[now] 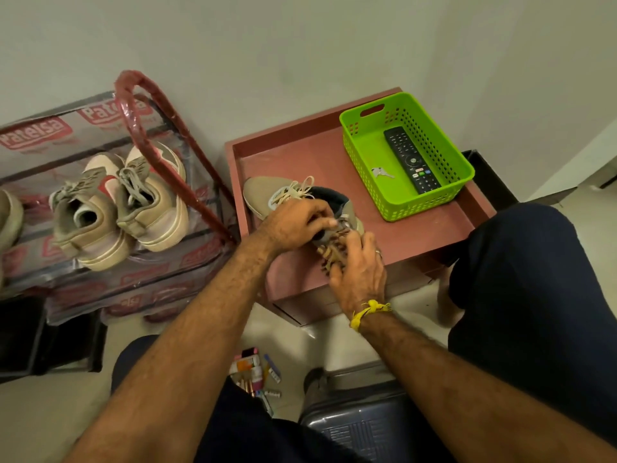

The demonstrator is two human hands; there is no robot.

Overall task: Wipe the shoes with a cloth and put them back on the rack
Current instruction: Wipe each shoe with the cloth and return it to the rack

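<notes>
Shoe [263,195]: lies on the red tray table [434,242], toe far-left, set there as a work surface.
Left hand [293,225]: fingers curled round the collar, steadying it.
Right hand [360,269]: presses a striped cloth [330,253] against the heel, apparently to wipe it.
Rack [173,155]: left, holding a beige pair [117,208].

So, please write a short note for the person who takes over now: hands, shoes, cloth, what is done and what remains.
Left hand: grips the heel end of the beige shoe on the red tray table.
Right hand: presses the striped cloth against that shoe, fingers curled round it.
Rack, to the left: one pair of beige sneakers stands on it.
Done: cannot tell which shoes are already wiped.
Left: finish wiping this shoe and put it back on the rack.
</notes>
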